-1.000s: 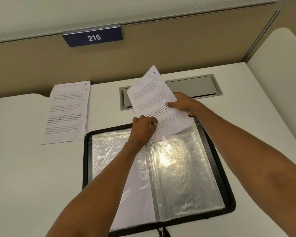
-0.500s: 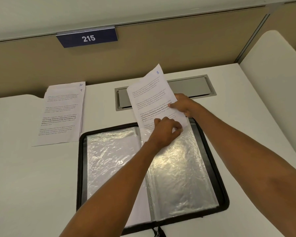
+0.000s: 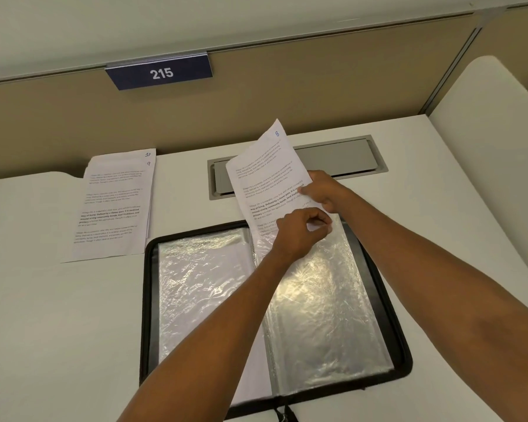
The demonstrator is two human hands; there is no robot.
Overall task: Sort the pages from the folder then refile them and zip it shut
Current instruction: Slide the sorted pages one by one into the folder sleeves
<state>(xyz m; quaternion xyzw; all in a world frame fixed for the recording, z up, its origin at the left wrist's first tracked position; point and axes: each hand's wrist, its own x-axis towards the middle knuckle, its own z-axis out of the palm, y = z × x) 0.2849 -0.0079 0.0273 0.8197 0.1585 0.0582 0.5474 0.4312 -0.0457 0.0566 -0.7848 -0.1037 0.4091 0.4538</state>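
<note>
Open and flat on the white desk (image 3: 58, 330), black zip folder (image 3: 146, 300), clear sleeves up. Above the folder's far rim, tilted page marked 8 (image 3: 265, 172), lower end at the mouth of the folder's right sleeve (image 3: 326, 300). Pinched at its right edge by the right hand (image 3: 325, 190); lower edge nipped between curled fingers and thumb of the left hand (image 3: 299, 236). Beyond the folder's far-left corner, flat stack of pages (image 3: 113, 205).

Open folder (image 3: 275, 303) on desk (image 3: 43, 300), page stack (image 3: 113, 205) behind-left.
</note>
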